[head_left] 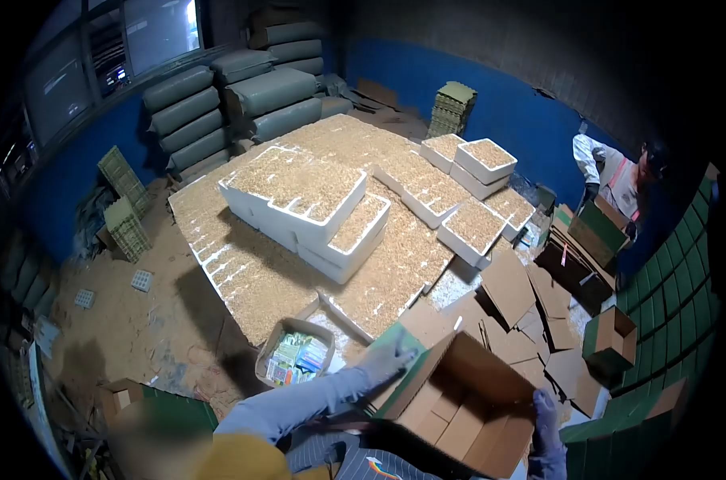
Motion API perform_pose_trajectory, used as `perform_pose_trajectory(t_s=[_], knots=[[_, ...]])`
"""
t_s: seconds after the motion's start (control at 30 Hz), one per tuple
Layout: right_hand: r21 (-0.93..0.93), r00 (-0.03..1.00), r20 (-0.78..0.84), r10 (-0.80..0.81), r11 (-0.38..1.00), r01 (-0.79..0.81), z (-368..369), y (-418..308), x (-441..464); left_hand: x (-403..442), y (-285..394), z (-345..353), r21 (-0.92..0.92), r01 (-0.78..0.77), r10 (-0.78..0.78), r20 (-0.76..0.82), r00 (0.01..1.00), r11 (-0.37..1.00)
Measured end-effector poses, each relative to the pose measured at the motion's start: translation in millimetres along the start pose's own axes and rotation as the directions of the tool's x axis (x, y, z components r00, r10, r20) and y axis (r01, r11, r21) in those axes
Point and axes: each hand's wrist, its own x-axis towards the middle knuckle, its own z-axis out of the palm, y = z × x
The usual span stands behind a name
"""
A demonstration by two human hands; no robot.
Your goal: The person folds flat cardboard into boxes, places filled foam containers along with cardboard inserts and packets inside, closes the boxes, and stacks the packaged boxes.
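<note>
An open cardboard box [475,392], brown inside with a green outer side, is tilted in front of me, its inside showing bare. My left hand [389,360], in a pale glove, grips the green flap at its left edge. On the opposite side, my right hand [545,416] has its fingers over the box's right rim, partly hidden by the wall. Just left of my left hand stands a small open carton [268,370] holding colourful printed packets [299,357].
White foam trays [343,254] filled with sawdust-like material cover the middle, some stacked. Flattened cardboard [503,292] lies right of them. Green boxes [671,264] are stacked at right, near a co-worker [619,180] handling a box. Grey sacks [279,88] are piled behind.
</note>
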Motion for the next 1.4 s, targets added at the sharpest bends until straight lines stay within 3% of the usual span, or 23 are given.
perform_pose_trajectory(t_s=[0.03, 0.13, 0.17, 0.37, 0.43, 0.47, 0.57, 0.63, 0.67, 0.7, 0.77, 0.87, 0.9, 0.97, 1.0, 1.03, 1.07, 1.1, 1.13, 1.2, 1.27, 1.33, 1.4], knots=[[0.034, 1.000, -0.014, -0.005, 0.999, 0.005, 1.7, 0.0, -8.4, 13.1, -22.4, -15.3, -0.242, 0.086, -0.131, -0.178, 0.975, 0.967], [0.000, 0.997, -0.064, 0.037, 0.999, -0.037, 8.0, -13.4, -26.4, 60.6, -13.8, -142.0, -0.536, -0.465, -0.177, -0.768, 0.616, 0.705], [-0.011, 0.997, -0.073, 0.039, 0.999, -0.040, 8.4, -13.7, -28.9, 71.5, -10.9, -177.1, -0.705, -0.387, -0.444, -0.689, 0.573, 0.594], [-0.099, 0.994, -0.101, 0.050, 0.993, -0.060, 8.0, -10.7, -31.1, 183.9, -95.1, -250.7, -0.763, 0.086, -0.743, -0.589, 0.318, 0.641], [-0.124, 0.993, -0.098, 0.068, 0.989, -0.080, 4.7, -9.1, -31.4, 182.5, -106.5, -247.0, -0.681, -0.187, -0.633, -0.730, 0.259, 0.708], [-0.128, 0.992, -0.101, 0.077, 0.988, -0.090, 3.9, -9.4, -32.6, 173.5, -104.7, -246.9, -0.595, -0.470, -0.553, -0.797, 0.244, 0.652], [-0.070, 0.981, -0.157, 0.111, 0.990, -0.123, 17.5, -27.9, -35.9, 143.5, -89.2, -240.4, -0.723, -0.327, -0.658, -0.690, 0.302, 0.608], [-0.013, 0.970, -0.200, 0.136, 0.990, -0.142, 21.6, -36.1, -40.5, 154.3, -150.8, -249.6, -0.682, -0.380, -0.474, -0.718, 0.509, 0.625], [0.033, 0.969, -0.211, 0.127, 0.992, -0.123, 22.6, -36.1, -39.8, 122.8, -88.3, -242.7, -0.821, -0.409, -0.498, -0.568, 0.656, 0.398], [0.080, 0.968, -0.223, 0.118, 0.992, -0.102, 23.0, -35.9, -38.2, 110.9, -80.3, -238.4, -0.821, -0.408, -0.495, -0.567, 0.658, 0.399], [0.148, 0.975, -0.186, 0.118, 0.985, -0.091, 28.1, -39.1, -24.7, 90.8, -71.3, -226.6, -0.933, -0.339, -0.215, -0.359, 0.908, 0.122], [0.299, 0.984, -0.095, 0.149, 0.947, -0.114, 20.0, -37.5, -19.2, 68.7, -24.7, -193.0, -0.989, -0.115, -0.051, -0.120, 0.991, 0.091], [0.247, 0.987, -0.099, 0.126, 0.964, -0.098, 15.9, -28.5, -12.2, 59.2, -1.9, -178.8, -0.965, -0.091, 0.026, -0.087, 0.996, 0.246], [0.191, 0.993, -0.070, 0.099, 0.978, -0.084, 15.4, -39.6, -4.8, 35.6, 58.0, -150.9, -0.528, -0.276, 0.291, -0.056, 0.955, 0.803], [-0.018, 0.995, -0.095, -0.004, 1.000, 0.002, 10.2, -26.9, 3.0, 27.8, 83.7, -137.9, -0.206, -0.441, 0.447, -0.014, 0.894, 0.874], [-0.286, 0.960, -0.049, -0.274, 0.925, 0.249, 11.8, -22.5, 12.7, 25.7, 101.9, -123.2, -0.110, -0.472, 0.480, 0.051, 0.876, 0.875], [-0.048, 0.995, -0.096, 0.032, 0.998, -0.037, 7.5, -23.5, 14.5, 28.3, 103.3, -103.6, 0.062, -0.574, 0.567, 0.098, 0.818, 0.817], [-0.008, 0.991, -0.015, 0.134, 0.991, -0.135, 6.1, -40.2, 15.4, 27.2, 115.4, -83.7, 0.110, -0.676, 0.659, 0.153, 0.736, 0.729], [0.015, 0.995, 0.003, 0.101, 0.995, -0.101, 0.4, -42.7, 23.2, 23.5, 129.1, -60.6, -0.165, -0.473, 0.500, 0.243, 0.831, 0.866], [0.057, 1.000, 0.015, -0.012, 0.998, 0.011, -9.2, -45.8, 36.1, 18.7, 128.6, -18.9, -0.363, -0.316, 0.450, 0.388, 0.804, 0.877], [0.073, 0.999, 0.031, -0.035, 0.997, 0.032, -11.2, -42.1, 34.1, 9.4, 133.5, -1.9, -0.460, -0.147, 0.385, 0.480, 0.788, 0.876], [0.030, 0.997, 0.062, -0.039, 0.999, 0.038, -2.4, -31.3, 27.5, -26.4, 160.5, -13.4, -0.561, 0.264, 0.106, 0.540, 0.835, 0.785], [-0.009, 0.994, 0.082, -0.068, 0.998, 0.069, 9.1, -21.7, 20.5, -46.2, 163.6, -34.0, -0.430, 0.258, 0.001, 0.516, 0.856, 0.865]])
